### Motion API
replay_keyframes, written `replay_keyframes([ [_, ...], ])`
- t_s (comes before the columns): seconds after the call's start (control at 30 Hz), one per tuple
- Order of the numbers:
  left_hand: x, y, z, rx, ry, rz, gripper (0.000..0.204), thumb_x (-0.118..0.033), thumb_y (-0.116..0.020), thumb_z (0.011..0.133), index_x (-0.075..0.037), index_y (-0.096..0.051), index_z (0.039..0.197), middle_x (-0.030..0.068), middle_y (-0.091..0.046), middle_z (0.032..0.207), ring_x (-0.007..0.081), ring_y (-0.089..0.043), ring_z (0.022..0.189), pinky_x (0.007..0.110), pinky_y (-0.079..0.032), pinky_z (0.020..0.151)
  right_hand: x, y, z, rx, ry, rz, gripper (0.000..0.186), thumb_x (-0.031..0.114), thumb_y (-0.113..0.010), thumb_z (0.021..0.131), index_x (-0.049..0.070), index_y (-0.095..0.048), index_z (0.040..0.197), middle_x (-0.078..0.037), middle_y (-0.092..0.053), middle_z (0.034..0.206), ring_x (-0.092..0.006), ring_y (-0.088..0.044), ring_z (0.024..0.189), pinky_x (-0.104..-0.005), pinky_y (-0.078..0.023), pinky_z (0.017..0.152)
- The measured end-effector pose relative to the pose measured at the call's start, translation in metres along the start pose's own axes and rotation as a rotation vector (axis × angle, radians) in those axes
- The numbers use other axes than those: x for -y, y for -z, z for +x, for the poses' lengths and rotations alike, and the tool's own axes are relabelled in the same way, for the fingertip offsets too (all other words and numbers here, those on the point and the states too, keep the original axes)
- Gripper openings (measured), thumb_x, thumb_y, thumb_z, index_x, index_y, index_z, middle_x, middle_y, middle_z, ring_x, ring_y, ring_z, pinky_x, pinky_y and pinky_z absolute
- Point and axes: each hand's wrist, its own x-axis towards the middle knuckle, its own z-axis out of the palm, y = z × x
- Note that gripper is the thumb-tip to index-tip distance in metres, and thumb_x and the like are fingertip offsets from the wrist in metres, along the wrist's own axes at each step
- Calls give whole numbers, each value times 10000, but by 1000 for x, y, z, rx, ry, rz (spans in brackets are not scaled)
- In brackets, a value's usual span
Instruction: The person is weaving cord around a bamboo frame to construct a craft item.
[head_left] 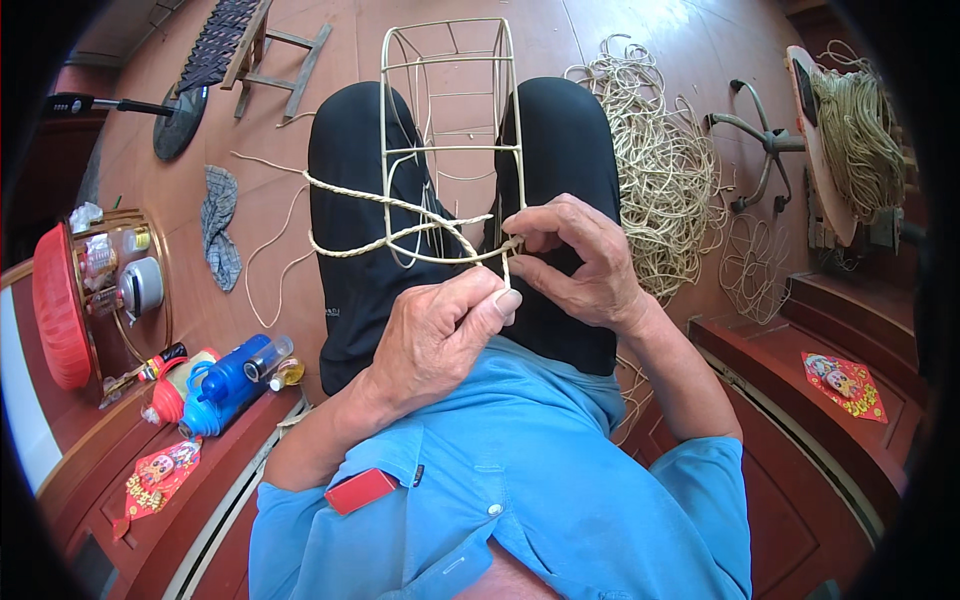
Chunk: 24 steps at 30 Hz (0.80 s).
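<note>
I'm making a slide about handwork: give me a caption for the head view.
Left hand pinching pale cord, right hand at the near edge of a thin-barred frame.

Reddish-brown floor (pixel 720 65), pale cord heap (pixel 655 165) (loosely tangled), crumpled grey cloth (pixel 221 235)

Bright centre, dark bent edges

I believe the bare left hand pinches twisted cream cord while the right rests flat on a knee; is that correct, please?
That's wrong about the right hand: the head view shows it at the cream wire frame, while the left hand pinches twisted cream cord.
</note>
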Motion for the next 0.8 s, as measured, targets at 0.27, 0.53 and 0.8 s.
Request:
replay_keyframes([
  [0.27,-20,21,-4,76,127,-104,267,-216,-650,1107,-12,-752,969,-3,-603,721,60,-556,656,266,-426,601,-2,-8,4,5,72,-110,263,80,-900,819,108,-794,1057,-30,-673,824,-198,-654,726,-348,-535,641],
  [0.53,46,149,-88,-253,435,711,150,-176,-736,991,-26,-730,978,123,-716,780,201,-691,705,370,-528,684,1,-4,6,-40,26,-79,152,122,-886,880,89,-774,978,-38,-650,826,-198,-635,691,-345,-508,611],
  [0.8,216,448,-377,-851,921,1212,283,-324,-750,972,-47,-734,1024,193,-740,878,354,-748,862,500,-568,795,-1,-8,9,-38,43,-26,143,146,-870,908,88,-752,964,-40,-620,821,-192,-613,687,-346,-489,608],
])
